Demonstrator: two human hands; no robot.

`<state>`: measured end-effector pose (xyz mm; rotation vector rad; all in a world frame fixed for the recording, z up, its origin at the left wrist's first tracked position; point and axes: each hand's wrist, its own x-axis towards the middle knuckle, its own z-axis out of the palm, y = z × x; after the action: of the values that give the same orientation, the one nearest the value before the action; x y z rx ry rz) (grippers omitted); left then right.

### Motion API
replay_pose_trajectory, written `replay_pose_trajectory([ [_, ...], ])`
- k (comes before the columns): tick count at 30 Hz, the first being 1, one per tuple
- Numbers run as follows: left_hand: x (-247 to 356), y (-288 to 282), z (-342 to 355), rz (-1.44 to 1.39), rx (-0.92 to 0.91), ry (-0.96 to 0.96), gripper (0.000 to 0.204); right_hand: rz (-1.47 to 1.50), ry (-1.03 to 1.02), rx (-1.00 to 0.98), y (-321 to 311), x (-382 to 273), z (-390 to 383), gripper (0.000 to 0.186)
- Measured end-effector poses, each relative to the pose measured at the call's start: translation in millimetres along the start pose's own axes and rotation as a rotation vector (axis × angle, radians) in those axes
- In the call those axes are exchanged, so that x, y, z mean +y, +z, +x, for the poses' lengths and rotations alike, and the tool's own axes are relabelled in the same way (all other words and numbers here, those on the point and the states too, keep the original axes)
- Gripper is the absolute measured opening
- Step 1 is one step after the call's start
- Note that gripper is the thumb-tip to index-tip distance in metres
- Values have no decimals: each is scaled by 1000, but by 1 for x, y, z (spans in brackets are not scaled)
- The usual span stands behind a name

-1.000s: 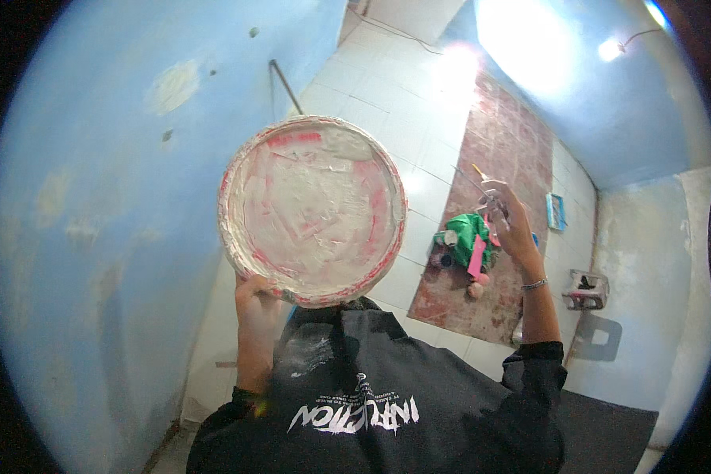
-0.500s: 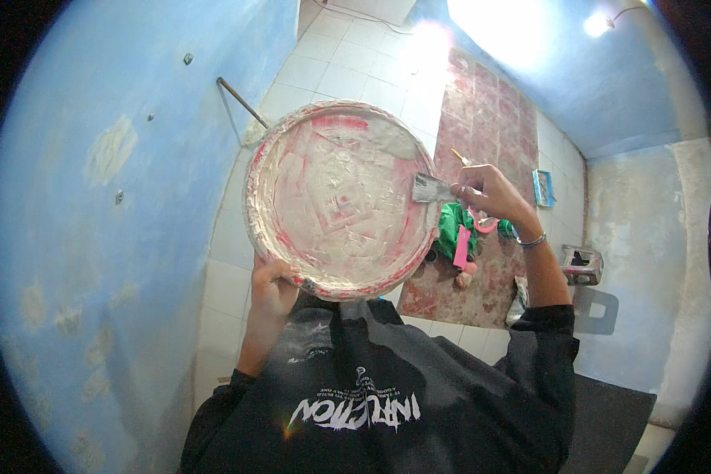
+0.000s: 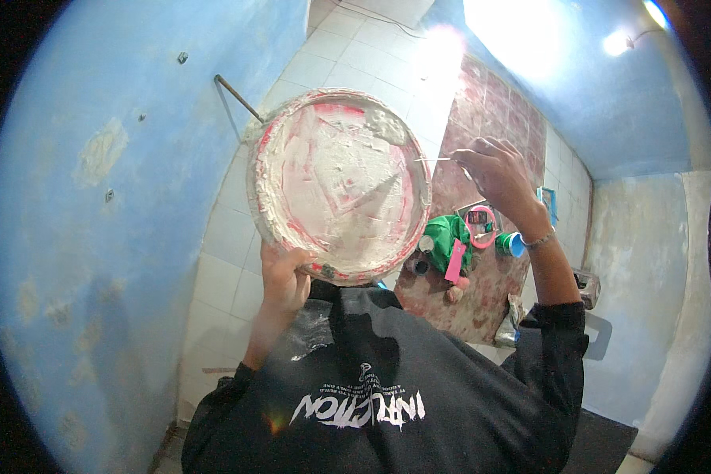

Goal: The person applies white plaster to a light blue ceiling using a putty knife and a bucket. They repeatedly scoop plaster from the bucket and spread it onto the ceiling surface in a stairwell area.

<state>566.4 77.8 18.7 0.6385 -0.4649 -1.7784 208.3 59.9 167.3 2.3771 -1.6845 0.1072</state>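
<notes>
A large round tray (image 3: 262, 207), like a bucket lid with a raised rim, is held up in front of my chest. Off-white putty (image 3: 347, 178) is smeared across its reddish inside, with a thicker lump near the far right. My left hand (image 3: 286, 275) is closed on the near-left rim, thumb on top. In my right hand (image 3: 498, 178) is a putty knife (image 3: 433, 159), seen edge-on as a thin light line. Its blade end overlaps the tray's right rim; whether it touches cannot be made out.
To the left stands a patched blue wall (image 3: 63, 237); a thin rod (image 3: 238, 98) slants past the tray's far-left side. Below right, a green bag (image 3: 445, 234), a pink flat piece (image 3: 455, 262) and a green-and-blue container (image 3: 512, 244) lie on reddish flooring (image 3: 498, 110).
My right hand has risen slightly and turned the putty knife from flat to edge-on, its blade now farther up the right rim. The tray has shifted slightly up in view.
</notes>
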Motion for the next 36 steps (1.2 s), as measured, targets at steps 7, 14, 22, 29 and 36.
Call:
replay_pose_trajectory([
  [7, 3, 12, -6, -18, 26, -15, 77, -329, -166, -42, 19, -11, 23, 24],
  [14, 13, 23, -7, -54, 97, -51, 70, -437, -202, -127, 3, -38, 7, 24],
  [22, 29, 37, -12, -86, 80, -97, 67, -324, -129, -401, -33, -83, -14, 20],
  [29, 44, 37, -8, -36, 14, -81, 64, -155, -63, -646, -59, -141, -5, 15],
  [36, 51, 31, -11, 221, -92, 19, 53, 65, 56, -728, -58, -187, 20, 19],
])
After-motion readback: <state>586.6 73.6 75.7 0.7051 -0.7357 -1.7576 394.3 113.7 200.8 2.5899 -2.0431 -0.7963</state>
